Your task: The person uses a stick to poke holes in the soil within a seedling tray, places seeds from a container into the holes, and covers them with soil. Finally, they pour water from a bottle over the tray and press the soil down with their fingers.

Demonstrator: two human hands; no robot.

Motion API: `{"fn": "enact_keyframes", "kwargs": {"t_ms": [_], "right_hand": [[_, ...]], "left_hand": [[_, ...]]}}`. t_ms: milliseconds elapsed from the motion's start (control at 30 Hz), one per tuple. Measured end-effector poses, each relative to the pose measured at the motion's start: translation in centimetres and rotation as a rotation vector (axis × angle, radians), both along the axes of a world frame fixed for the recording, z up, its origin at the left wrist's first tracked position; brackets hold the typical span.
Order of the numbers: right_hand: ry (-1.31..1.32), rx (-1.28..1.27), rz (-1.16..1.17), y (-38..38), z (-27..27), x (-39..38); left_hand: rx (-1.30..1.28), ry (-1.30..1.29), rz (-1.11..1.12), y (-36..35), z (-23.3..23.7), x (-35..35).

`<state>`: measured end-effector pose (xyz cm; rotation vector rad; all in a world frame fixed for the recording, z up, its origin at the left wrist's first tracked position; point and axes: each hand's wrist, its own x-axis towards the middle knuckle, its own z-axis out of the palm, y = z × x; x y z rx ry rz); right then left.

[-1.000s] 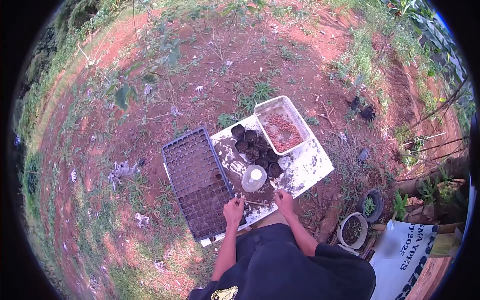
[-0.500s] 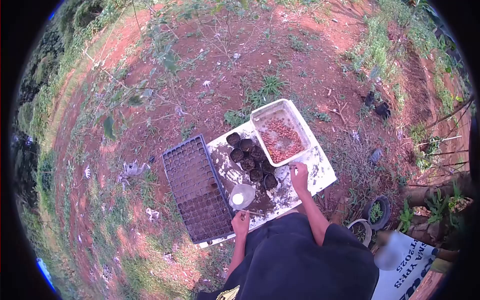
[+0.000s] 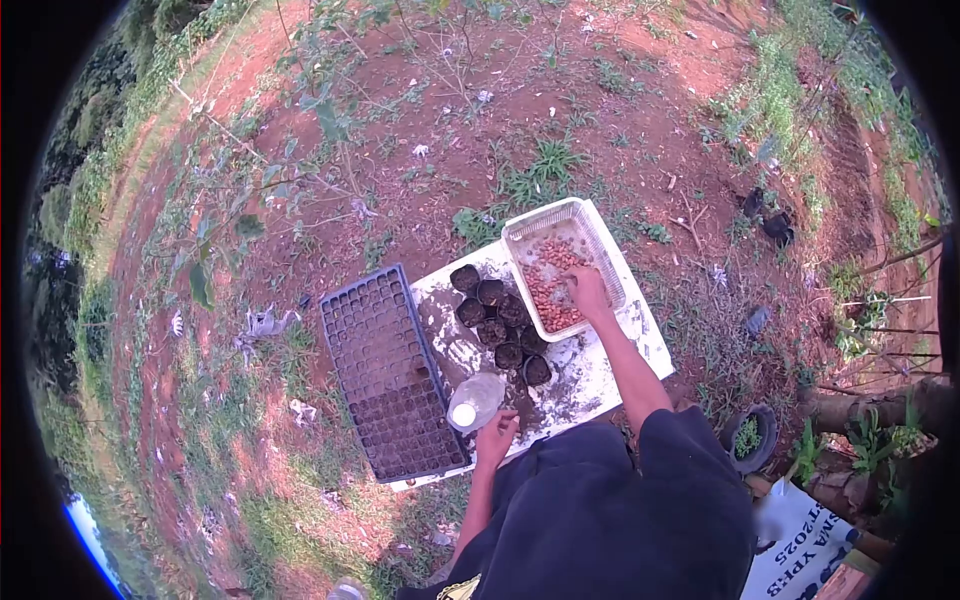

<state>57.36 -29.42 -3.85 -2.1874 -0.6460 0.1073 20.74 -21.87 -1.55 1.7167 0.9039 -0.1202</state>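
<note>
My right hand (image 3: 588,292) reaches into a cream plastic basket (image 3: 516,236) and touches the small reddish-brown seeds (image 3: 548,297) there. Its fingers point down and look pinched together; whatever is between them is too small to make out. Close to the table's near edge, my left hand (image 3: 496,436) is beside a clear bottle with a white cap (image 3: 476,402). The left fingers are curled, and I cannot make out what they hold. Several small black pots of dark soil (image 3: 508,355) stand between the bottle and the basket.
A black seedling tray (image 3: 385,365), with soil in its nearer cells, lies along the left side of the soil-smeared white table (image 3: 600,400). On the right are a round planter (image 3: 750,440) and a printed white sack (image 3: 800,545). Weedy reddish ground surrounds the table.
My right hand has moved from the basket's near corner up into the seeds. My left hand has shifted slightly right and up; the thin stick seen in it earlier no longer shows.
</note>
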Motion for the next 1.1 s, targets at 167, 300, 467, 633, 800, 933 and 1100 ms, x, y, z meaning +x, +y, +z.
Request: {"fn": "enact_keyframes", "kwargs": {"t_ms": [167,300,467,633,800,933,1100], "right_hand": [[-0.052,-0.042,-0.097,2.1,-1.8,0.3],[-0.084,-0.062,-0.165,2.5,-1.6,-0.1],[-0.061,-0.166,-0.216,3.1,-1.4,0.2],[-0.043,-0.139,-0.181,2.6,-0.9,-0.1],[0.141,0.12,-0.095,1.4,-0.2,-1.3],[0.281,0.247,-0.024,-0.7,3.7,-4.7],[0.384,0.378,-0.09,-2.4,4.4,-8.8]], "left_hand": [[-0.024,0.014,-0.058,-0.1,2.3,2.0],[-0.051,-0.006,-0.068,-0.2,3.0,2.4],[-0.065,-0.022,-0.071,-0.5,2.4,1.5],[-0.07,-0.072,-0.062,-0.7,2.2,0.6],[-0.117,-0.115,-0.1,-0.7,2.9,0.7],[-0.131,-0.096,-0.126,-0.6,4.6,1.4],[-0.209,-0.028,-0.186,-0.4,4.9,1.3]]}}
